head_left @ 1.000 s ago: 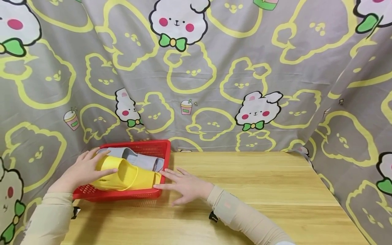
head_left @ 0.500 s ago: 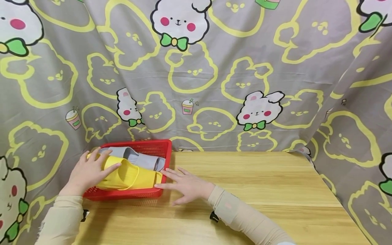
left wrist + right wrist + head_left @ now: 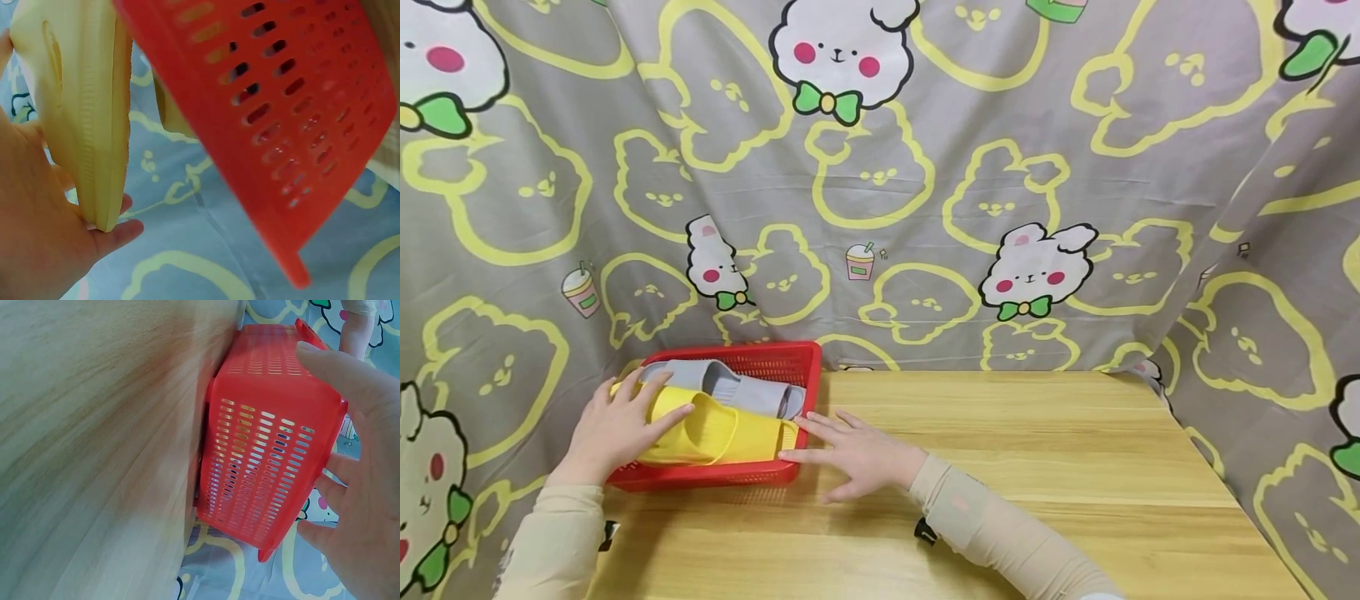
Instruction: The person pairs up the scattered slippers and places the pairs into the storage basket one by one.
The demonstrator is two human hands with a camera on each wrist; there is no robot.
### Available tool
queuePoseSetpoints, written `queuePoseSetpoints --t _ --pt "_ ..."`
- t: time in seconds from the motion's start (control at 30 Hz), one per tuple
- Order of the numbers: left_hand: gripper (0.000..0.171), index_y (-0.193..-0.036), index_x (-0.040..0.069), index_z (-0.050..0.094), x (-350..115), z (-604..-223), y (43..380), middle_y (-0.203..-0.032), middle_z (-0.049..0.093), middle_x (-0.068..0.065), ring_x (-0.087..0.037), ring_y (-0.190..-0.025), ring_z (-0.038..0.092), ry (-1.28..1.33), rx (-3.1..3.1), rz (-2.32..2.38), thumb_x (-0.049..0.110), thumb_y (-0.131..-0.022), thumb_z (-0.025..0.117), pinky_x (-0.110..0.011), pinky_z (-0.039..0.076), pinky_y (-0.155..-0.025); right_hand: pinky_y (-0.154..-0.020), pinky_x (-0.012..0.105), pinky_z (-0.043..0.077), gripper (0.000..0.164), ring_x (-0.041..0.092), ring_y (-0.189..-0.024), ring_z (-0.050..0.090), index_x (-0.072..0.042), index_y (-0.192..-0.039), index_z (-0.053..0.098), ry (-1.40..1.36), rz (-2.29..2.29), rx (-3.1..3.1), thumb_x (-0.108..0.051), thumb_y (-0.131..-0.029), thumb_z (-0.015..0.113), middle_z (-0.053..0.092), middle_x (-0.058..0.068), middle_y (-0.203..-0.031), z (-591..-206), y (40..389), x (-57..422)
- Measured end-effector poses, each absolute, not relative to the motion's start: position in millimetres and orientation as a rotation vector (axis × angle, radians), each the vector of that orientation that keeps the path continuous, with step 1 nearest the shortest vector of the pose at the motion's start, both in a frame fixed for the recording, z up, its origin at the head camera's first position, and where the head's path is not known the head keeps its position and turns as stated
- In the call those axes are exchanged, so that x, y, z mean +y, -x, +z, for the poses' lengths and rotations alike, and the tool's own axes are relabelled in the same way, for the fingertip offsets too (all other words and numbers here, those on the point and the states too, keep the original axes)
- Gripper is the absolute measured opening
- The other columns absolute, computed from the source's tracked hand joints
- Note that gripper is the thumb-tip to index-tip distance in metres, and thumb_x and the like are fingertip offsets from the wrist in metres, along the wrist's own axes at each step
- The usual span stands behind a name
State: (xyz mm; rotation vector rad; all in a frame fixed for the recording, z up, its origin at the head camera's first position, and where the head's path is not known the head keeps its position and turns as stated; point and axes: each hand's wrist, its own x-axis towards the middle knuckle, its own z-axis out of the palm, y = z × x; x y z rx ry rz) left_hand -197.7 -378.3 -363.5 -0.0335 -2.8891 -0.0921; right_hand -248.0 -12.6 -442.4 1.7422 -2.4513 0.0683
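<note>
In the head view, yellow slippers [image 3: 745, 435] and grey slippers [image 3: 763, 396] lie side by side in a red basket [image 3: 808, 375]. My left hand [image 3: 613, 429] rests on the left end of the yellow pair, fingers spread and thumb out along the strap. The left wrist view shows one yellow slipper [image 3: 87, 106] upright against that palm, with fingertips showing past its end. At the basket's right end, my right hand [image 3: 861, 454] has its fingertips at the rim. In the right wrist view its fingers are extended beside the basket's perforated wall.
The basket stands at the back left of a wooden table [image 3: 1022, 467]. A grey curtain [image 3: 880, 325] with cartoon animals hangs close behind and on both sides. Wrist straps with black buckles [image 3: 925, 531] are worn over the sleeves [image 3: 1000, 529].
My left hand has shifted right, farther over the yellow slippers' left end, then nearly stopped. My right hand stays at the basket's right end.
</note>
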Motion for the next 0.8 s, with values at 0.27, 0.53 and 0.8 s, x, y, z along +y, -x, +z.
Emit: queuePoseSetpoints --t 0.27,0.53,0.8 --pt "0.082 -0.145 0.008 0.040 -390.6 -374.8 198.5 -0.147 0.031 -0.034 -0.064 -0.126 0.024 0.061 -2.874 -0.143 0.067 -0.089 0.050 -0.074 0.020 -0.101 -0.120 0.058 0.020 0.089 0.026 -0.154 0.008 -0.046 -0.154 0.005 -1.742 0.053 -2.439 -0.058 -0.086 0.062 -0.007 0.001 -0.166 -442.7 249.2 -13.8" --pt "0.083 -0.148 0.007 0.036 -402.1 -386.0 200.3 -0.146 0.030 -0.037 -0.065 -0.128 0.022 0.064 -2.907 -0.238 0.064 -0.090 0.051 -0.075 0.018 -0.101 -0.120 0.057 0.019 0.090 0.027 -0.153 0.009 -0.046 -0.154 0.005 -1.744 0.042 -2.438 -0.058 -0.086 0.062 -0.007 0.002 -0.166 -441.2 248.1 -14.2" --pt "0.084 -0.149 0.007 0.033 -407.3 -394.1 201.0 -0.147 0.029 -0.038 -0.065 -0.127 0.022 0.044 -2.942 -0.276 0.064 -0.090 0.050 -0.077 0.020 -0.099 -0.119 0.058 0.019 0.089 0.028 -0.153 0.009 -0.046 -0.153 0.005 -1.728 0.050 -2.451 -0.058 -0.086 0.062 -0.006 0.003 -0.166 -440.5 245.8 -13.8"
